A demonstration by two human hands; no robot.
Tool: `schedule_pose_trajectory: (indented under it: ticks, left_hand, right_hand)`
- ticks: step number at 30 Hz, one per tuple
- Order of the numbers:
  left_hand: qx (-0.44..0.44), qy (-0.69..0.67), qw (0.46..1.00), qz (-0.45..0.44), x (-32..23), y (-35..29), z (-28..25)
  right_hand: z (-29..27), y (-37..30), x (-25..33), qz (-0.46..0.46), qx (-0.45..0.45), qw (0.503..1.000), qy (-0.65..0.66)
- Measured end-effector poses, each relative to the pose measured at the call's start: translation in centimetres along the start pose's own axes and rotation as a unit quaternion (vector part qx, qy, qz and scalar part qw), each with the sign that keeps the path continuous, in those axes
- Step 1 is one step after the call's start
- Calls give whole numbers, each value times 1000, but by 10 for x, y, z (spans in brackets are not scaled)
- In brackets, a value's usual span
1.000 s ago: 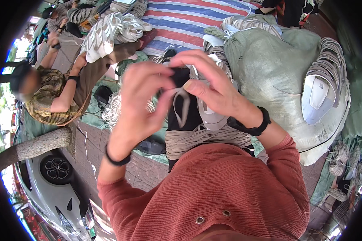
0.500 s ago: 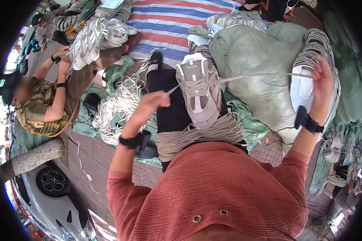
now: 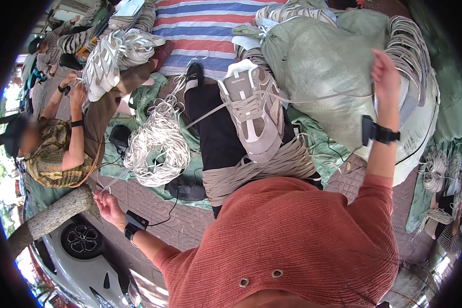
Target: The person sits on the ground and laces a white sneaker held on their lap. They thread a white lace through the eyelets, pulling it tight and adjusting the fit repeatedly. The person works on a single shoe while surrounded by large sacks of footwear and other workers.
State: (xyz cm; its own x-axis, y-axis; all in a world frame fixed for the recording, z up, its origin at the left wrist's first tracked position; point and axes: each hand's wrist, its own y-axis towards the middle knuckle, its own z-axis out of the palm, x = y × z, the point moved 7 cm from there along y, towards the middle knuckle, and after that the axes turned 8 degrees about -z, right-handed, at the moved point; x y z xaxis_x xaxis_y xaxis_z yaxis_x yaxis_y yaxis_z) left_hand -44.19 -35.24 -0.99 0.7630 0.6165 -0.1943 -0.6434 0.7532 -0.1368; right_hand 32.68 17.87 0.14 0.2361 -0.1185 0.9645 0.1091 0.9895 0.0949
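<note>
A grey-beige sneaker (image 3: 256, 113) rests on my lap, its toe toward me and its tongue away. A flat beige shoelace (image 3: 318, 97) runs out from both sides of its lacing. Far out to the left, my left hand (image 3: 110, 208) pinches one length of that lace, drawn past the sneaker and over the ground. My right hand (image 3: 386, 77) is raised at the right with curled fingers, and the other length reaches it in a slack curve; the exact grip is hard to see. Across my thighs lies a bundle of taupe laces (image 3: 262, 172).
A heap of white laces (image 3: 156, 141) lies on green sheeting at my left. Beyond it a co-worker (image 3: 56, 149) sits with strung shoe pieces (image 3: 108, 61). A stuffed pale green sack (image 3: 318, 66) stands at the right. A tree trunk (image 3: 51, 215) and parked car (image 3: 82, 267) are lower left.
My left hand has swung far to the left and nearer to me, drawing its lace length out long. My right hand has shifted slightly left and farther away; its length now sags.
</note>
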Motion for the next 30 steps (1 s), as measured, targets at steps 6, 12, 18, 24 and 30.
schedule_pose_trajectory:
  ticks: [6,12,18,24,30]
  left_hand:
    - [-182,534,799,207,27,28,4]
    - [227,844,481,69,318,53,58]
    - [247,844,475,-31,461,51,65]
    - [245,902,350,69,475,46,89]
    - [287,897,306,137,483,44,92]
  right_hand:
    - [195,-62,-68,-176,263,930,-187]
    - [268,-104,-98,-303,389,797,-348]
    - [255,-107,-105,-295,360,842,-274]
    - [252,-106,-105,-269,343,851,-294]
    - [254,-106,-109,-277,336,855,-280]
